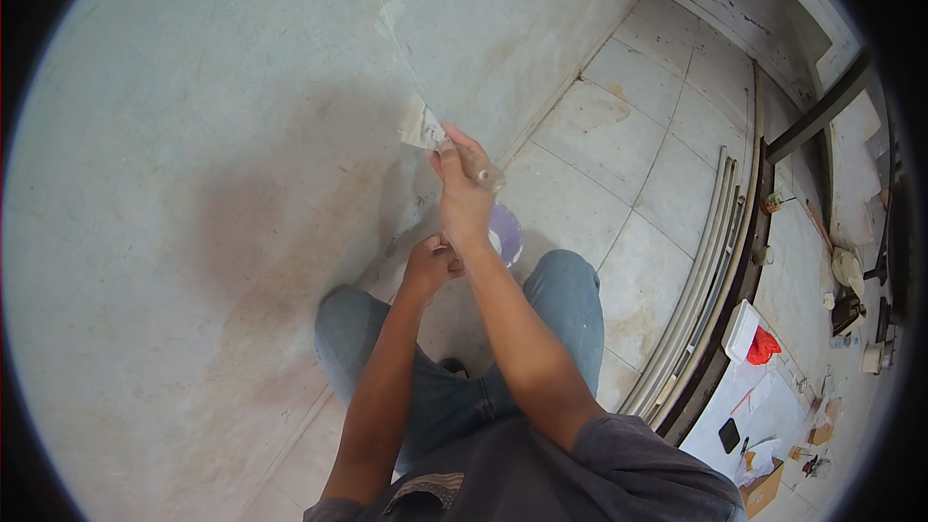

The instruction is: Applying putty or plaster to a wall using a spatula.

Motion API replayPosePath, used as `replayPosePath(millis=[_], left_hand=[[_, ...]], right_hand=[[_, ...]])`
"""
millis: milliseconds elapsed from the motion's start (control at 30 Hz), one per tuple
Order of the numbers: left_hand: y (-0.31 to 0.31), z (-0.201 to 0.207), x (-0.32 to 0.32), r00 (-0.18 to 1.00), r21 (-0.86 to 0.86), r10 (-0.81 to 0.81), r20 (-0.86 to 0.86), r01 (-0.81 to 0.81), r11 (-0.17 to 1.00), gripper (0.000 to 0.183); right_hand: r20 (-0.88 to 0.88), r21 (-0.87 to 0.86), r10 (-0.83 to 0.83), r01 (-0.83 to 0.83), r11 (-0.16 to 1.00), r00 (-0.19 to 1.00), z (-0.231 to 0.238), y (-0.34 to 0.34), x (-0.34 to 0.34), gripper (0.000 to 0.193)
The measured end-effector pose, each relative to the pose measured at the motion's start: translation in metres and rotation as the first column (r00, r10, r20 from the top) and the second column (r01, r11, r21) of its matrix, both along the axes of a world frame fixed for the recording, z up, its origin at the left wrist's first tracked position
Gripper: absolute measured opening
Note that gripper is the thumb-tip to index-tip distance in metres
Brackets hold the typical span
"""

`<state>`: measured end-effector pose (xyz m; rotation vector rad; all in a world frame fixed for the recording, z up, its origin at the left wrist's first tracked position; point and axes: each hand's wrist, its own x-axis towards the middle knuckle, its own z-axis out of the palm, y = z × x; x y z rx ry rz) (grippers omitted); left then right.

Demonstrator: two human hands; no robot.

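Note:
My right hand (pixel 466 182) is wrapped round the handle of a putty knife (pixel 422 128). Its flat blade, smeared with whitish filler, lies against the pale wall (pixel 242 48) at the lower end of a thin crack. A patch of fresh-looking filler (pixel 391 15) sits higher along that line. Below the right wrist, my left hand (pixel 432 266) is closed, its fingers curled at the side of a purple bowl (pixel 509 235) with white stuff in it. My right wrist hides part of the bowl and the spot where the left fingers meet it.
My bent knees (pixel 565 304) flank the bowl, near the wall. Tiled floor (pixel 619 169) runs to the right. Long pale pipes (pixel 691 280) lie beside a dark rail. Beyond are a white tray (pixel 741 332), a red plastic bag (pixel 763 346) and a cardboard box (pixel 764 491).

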<state>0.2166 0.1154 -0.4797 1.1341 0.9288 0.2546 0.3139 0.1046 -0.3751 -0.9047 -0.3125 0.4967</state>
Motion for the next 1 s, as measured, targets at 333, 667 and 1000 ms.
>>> replayPosePath(millis=[333, 667, 1000], left_hand=[[0.001, -0.004, 0.0, 0.999, -0.032, 0.014, 0.051, -0.013, 0.999, 0.022], [0.001, -0.002, 0.0, 0.999, -0.024, 0.009, 0.033, -0.008, 1.0, 0.021], [0.012, -0.041, -0.005, 0.999, 0.547, -0.027, 0.022, 0.011, 0.837, 0.028]], right_hand=[[-0.062, -0.038, -0.12, 0.117, 0.992, 0.991, -0.03, -0.004, 0.02, 0.023], [-0.059, -0.079, -0.101, 0.096, 0.992, 0.993, -0.012, 0.007, -0.006, 0.026], [0.001, -0.024, -0.064, 0.064, 0.998, 0.998, 0.043, 0.004, -0.038, 0.027]])
